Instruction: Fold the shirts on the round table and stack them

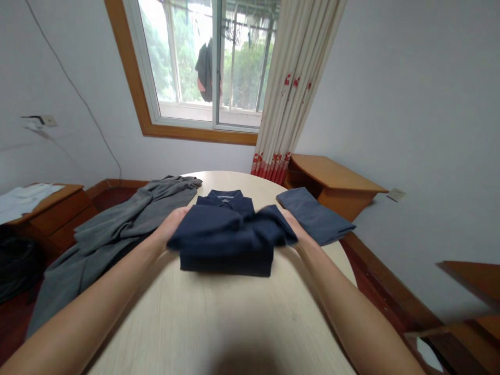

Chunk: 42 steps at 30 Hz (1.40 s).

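A navy collared shirt [226, 264] lies folded on the pale round table, its collar at the far end. Over its middle a navy flap of cloth [219, 229] is lifted, slightly blurred and sagging on the right. At the flap's left edge, my left hand [175, 221] is closed on the cloth. My right hand [292, 223] grips the opposite edge. Cloth hides most of the fingers on both sides. I cannot tell whether the flap is the shirt's own lower part or a separate piece.
Grey clothing [128, 224] drapes over the table's left side. A folded dark blue-grey garment [312, 216] lies at the right edge of the table [234, 312]. Behind stand a wooden desk [336, 174] and a curtain [291, 88]; a wooden cabinet [58, 213] is at left.
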Each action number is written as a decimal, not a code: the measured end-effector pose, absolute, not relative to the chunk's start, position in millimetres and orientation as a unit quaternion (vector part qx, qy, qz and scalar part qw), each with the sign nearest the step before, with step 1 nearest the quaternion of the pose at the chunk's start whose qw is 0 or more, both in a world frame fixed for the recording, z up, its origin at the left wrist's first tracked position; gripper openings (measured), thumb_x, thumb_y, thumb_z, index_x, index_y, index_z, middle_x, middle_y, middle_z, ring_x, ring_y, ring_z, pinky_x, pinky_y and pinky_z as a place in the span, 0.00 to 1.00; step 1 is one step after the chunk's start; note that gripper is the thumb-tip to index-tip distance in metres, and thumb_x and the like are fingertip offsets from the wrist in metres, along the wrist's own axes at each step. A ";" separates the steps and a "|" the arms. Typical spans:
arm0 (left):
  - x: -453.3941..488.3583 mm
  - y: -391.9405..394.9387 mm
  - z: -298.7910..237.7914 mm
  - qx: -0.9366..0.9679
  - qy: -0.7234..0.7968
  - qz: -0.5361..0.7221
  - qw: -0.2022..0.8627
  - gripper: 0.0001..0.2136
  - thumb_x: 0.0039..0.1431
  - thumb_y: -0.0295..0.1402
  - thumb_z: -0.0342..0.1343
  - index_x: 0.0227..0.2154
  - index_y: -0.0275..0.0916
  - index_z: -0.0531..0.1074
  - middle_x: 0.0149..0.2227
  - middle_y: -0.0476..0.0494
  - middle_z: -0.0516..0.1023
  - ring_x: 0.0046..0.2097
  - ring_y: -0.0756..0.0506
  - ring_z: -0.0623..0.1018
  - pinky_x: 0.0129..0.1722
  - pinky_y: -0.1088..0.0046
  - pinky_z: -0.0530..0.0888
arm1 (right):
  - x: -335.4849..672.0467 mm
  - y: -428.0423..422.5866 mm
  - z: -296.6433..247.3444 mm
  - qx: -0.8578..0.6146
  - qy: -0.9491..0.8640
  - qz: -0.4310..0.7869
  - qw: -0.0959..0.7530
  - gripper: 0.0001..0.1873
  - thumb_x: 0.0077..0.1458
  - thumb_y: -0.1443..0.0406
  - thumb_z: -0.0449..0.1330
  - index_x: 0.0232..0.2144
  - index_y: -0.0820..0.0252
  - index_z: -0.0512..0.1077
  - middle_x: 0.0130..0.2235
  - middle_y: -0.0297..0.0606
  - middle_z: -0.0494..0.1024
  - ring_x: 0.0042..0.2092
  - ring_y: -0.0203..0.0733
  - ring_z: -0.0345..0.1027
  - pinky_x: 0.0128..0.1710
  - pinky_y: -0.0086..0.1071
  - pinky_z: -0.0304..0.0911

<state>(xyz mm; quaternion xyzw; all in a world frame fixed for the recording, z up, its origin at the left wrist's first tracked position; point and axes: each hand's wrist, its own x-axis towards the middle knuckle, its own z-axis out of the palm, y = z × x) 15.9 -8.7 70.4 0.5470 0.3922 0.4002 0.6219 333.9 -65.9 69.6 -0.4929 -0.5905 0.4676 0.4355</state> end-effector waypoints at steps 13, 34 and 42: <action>-11.2 -6.5 35.2 0.595 0.479 0.289 0.576 0.30 0.37 0.42 0.73 0.42 0.39 0.66 0.18 0.62 0.66 0.19 0.52 0.69 0.19 0.78 0.63 | 329.3 -59.8 22.0 -0.518 -0.518 0.583 0.350 0.23 0.40 0.55 0.74 0.30 0.59 0.67 0.20 0.22 0.65 0.19 0.28 0.57 0.16 0.22 0.55; -20.7 -30.7 61.2 0.754 0.349 -0.159 0.534 0.21 0.40 0.51 0.70 0.29 0.40 0.75 0.22 0.45 0.79 0.19 0.48 0.70 0.21 0.73 0.65 | 347.0 -83.3 64.4 -0.469 -0.610 0.631 -0.097 0.27 0.37 0.49 0.74 0.33 0.62 0.75 0.28 0.38 0.81 0.26 0.37 0.75 0.24 0.24 0.65; 46.7 -50.1 40.5 0.885 0.363 0.275 0.100 0.20 0.68 0.44 0.47 0.55 0.39 0.72 0.57 0.35 0.75 0.58 0.38 0.73 0.61 0.55 0.65 | 258.4 -76.8 37.8 -0.539 -0.772 0.076 0.328 0.18 0.63 0.59 0.55 0.50 0.60 0.75 0.53 0.48 0.77 0.57 0.50 0.69 0.59 0.44 0.62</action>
